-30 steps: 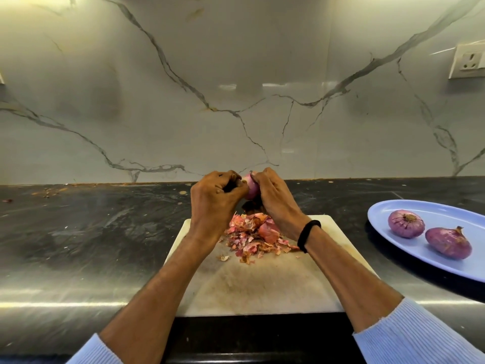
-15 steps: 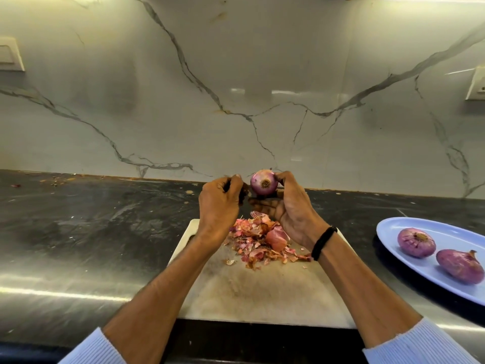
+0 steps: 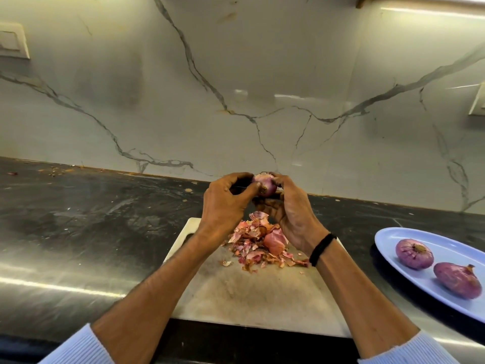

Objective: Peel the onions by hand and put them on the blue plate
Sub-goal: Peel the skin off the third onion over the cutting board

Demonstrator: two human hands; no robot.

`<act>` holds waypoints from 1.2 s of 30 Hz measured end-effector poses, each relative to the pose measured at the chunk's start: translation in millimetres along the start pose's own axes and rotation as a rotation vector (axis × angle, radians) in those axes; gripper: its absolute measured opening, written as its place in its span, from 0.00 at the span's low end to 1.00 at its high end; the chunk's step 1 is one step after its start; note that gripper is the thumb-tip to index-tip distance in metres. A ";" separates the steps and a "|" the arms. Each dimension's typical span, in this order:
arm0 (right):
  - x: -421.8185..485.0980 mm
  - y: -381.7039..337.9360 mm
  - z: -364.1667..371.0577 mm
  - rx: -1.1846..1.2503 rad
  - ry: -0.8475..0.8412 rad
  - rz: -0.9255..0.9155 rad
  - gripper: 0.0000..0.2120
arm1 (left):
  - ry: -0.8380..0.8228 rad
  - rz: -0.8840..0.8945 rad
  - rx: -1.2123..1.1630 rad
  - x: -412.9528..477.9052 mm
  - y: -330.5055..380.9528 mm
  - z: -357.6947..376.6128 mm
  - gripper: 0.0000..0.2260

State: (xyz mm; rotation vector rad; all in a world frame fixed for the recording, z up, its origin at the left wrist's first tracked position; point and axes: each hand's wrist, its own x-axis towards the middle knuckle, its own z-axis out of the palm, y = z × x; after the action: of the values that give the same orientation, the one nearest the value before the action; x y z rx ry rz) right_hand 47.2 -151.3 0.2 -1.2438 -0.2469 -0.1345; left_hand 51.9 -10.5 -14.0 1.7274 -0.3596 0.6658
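Right hand cups the onion in curled fingers, left hand pinches its root, over the peel pile; blue plate at four o'clock.

Pale marble wall with dark grey veins branching across its glossy face, meeting a dark, streaked stone bench along a thin brownish seam; a white switch plate is fixed to the wall at upper left, and the edge of a second white fitting shows at the right border. A bright light strip runs along the top right beside a wooden corner, and long pale reflections lie across the near bench surface. Small brown crumbs are scattered on the bench at far left, near the wall.
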 end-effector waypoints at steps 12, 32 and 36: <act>0.0 4.1 -0.6 -0.042 -0.046 -0.039 0.09 | 0.078 0.083 0.122 -1.3 1.4 0.1 0.13; 1.5 3.2 -2.6 -0.009 -0.063 -0.055 0.09 | 0.081 0.103 0.165 2.0 -1.7 -1.0 0.17; -0.3 4.0 0.2 -0.046 -0.068 -0.062 0.08 | 0.081 0.134 0.164 1.5 -3.0 -1.4 0.21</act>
State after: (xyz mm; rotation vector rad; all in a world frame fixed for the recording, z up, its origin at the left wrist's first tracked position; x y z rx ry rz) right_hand 47.9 -149.9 -3.6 -1.2884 -0.3435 -0.1523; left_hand 54.4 -8.2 -15.3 1.8370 -0.3747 0.8805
